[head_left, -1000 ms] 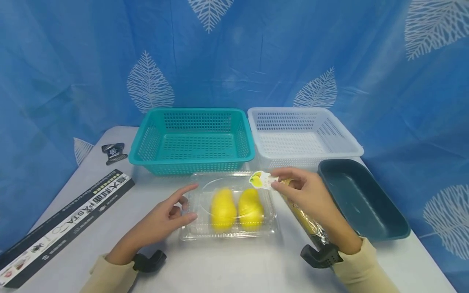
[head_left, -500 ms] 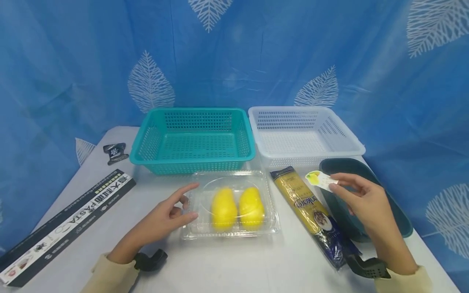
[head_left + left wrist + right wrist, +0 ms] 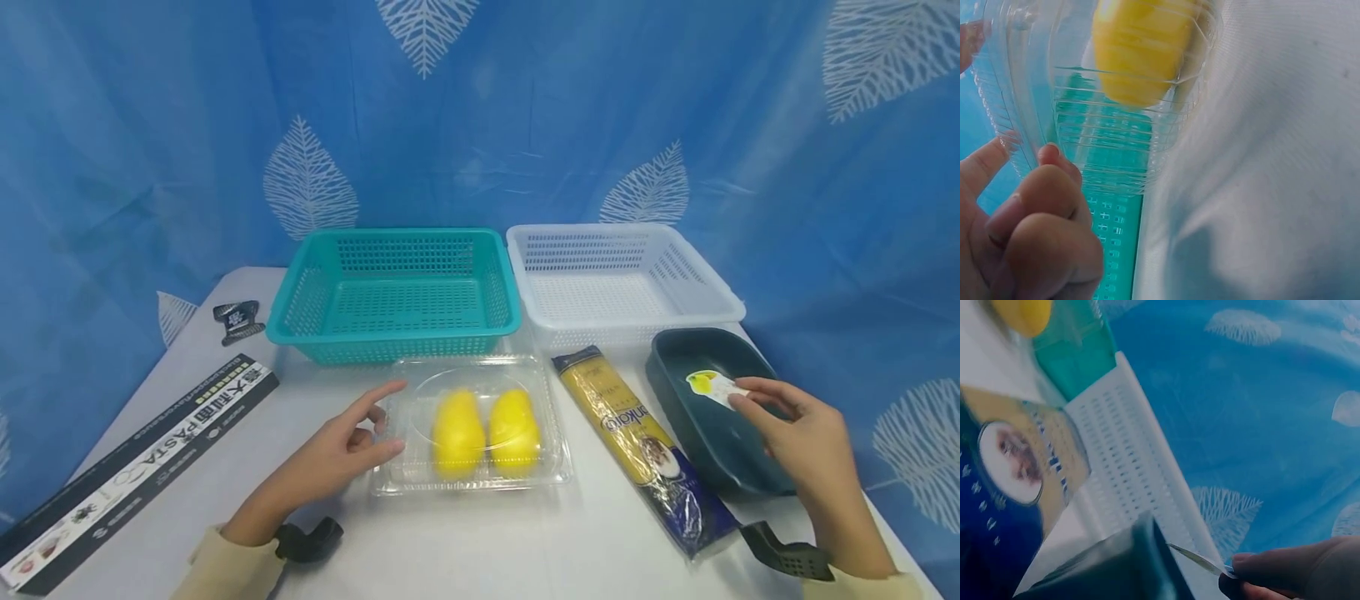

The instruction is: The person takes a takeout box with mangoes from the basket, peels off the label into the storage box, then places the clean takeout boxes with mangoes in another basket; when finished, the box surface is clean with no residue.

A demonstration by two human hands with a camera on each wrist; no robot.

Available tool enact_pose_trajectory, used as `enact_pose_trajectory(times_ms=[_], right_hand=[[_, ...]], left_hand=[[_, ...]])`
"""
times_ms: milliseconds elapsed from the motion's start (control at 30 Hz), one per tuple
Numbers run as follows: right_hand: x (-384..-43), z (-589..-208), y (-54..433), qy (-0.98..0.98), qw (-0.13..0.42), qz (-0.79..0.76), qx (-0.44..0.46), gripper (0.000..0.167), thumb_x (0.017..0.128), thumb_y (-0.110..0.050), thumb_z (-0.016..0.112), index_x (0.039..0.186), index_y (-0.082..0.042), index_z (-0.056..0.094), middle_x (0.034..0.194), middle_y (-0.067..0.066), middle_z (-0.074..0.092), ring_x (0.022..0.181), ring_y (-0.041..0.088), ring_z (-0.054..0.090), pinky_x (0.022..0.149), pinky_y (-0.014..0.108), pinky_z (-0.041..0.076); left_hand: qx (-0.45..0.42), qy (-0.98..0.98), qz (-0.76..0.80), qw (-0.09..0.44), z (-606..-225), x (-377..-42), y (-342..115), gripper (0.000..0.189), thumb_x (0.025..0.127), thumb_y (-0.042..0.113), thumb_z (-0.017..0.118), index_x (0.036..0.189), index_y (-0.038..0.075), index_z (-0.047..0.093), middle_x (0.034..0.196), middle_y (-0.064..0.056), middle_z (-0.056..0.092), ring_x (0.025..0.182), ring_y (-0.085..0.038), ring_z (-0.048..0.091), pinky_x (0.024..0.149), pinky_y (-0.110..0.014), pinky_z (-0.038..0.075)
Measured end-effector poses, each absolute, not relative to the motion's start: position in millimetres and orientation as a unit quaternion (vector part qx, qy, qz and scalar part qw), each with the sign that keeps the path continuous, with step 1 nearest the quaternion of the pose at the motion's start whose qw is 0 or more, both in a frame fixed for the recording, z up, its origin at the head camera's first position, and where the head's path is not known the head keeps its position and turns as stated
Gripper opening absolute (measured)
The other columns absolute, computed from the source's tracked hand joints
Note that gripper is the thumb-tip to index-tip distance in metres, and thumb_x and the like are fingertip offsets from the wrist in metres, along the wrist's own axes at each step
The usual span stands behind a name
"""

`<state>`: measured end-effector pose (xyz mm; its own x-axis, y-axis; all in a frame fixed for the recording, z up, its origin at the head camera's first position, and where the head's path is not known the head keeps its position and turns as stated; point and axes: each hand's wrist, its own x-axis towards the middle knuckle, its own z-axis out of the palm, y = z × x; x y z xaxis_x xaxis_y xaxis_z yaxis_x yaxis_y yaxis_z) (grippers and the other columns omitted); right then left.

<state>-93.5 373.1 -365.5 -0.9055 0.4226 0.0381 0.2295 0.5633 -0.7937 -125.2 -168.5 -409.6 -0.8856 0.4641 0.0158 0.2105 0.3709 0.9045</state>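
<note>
Along the table's (image 3: 510,546) right edge sits the dark tub (image 3: 723,437); the clear box (image 3: 472,488) has your left hand (image 3: 333,450), forefinger and thumb extended, at its left side; your right hand (image 3: 806,429) pinches the fruit card (image 3: 708,386), seemingly over the tub; a slackened pinch could drop it.

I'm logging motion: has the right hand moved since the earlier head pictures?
Yes, rightward: in the head view, the right hand first overlapped the packet and is now clear of it, to its right.
</note>
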Motion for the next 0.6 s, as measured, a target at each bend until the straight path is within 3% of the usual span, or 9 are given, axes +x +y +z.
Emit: enact_pose_trajectory(times_ms=[200,400,533,600], right_hand=[[-100.0,-380.3,379.6,-0.898,0.116,0.364,-0.217,0.056,0.090,-0.053,0.074,0.130,-0.014,0.068,0.094,-0.016,0.062,0.063,0.015,0.052,0.050,0.030,0.046],[-104.7,-388.2,385.7,-0.937,0.093,0.290,-0.168,0.059,0.095,-0.054,0.068,0.132,-0.007,0.067,0.116,0.017,0.069,0.087,0.025,0.055,0.054,0.028,0.043],[-106.4,-390.3,387.0,-0.953,0.075,0.261,-0.134,0.055,0.098,-0.049,0.067,0.130,-0.004,0.066,0.120,0.026,0.068,0.097,0.036,0.058,0.059,0.031,0.042],[-107.0,-390.0,388.4,-0.959,0.059,0.249,-0.123,0.054,0.099,-0.046,0.066,0.131,-0.003,0.065,0.120,0.029,0.067,0.091,0.038,0.062,0.059,0.033,0.043]], left_hand=[[0.205,0.820,0.521,0.120,-411.2,-125.2,-168.9,0.071,0.098,0.027,0.072,0.158,0.031,0.035,0.115,-0.015,0.051,0.054,-0.006,0.035,0.049,-0.025,0.037],[0.200,0.823,0.518,0.121,-411.7,-125.3,-168.4,0.071,0.097,0.029,0.072,0.158,0.032,0.035,0.114,-0.014,0.051,0.053,-0.006,0.034,0.049,-0.024,0.036],[0.202,0.824,0.516,0.120,-411.2,-125.2,-168.7,0.072,0.097,0.029,0.072,0.158,0.031,0.035,0.114,-0.014,0.051,0.053,-0.006,0.033,0.049,-0.025,0.036],[0.205,0.823,0.517,0.119,-410.9,-124.7,-169.1,0.071,0.098,0.028,0.072,0.158,0.030,0.034,0.114,-0.014,0.051,0.053,-0.007,0.034,0.049,-0.025,0.036]])
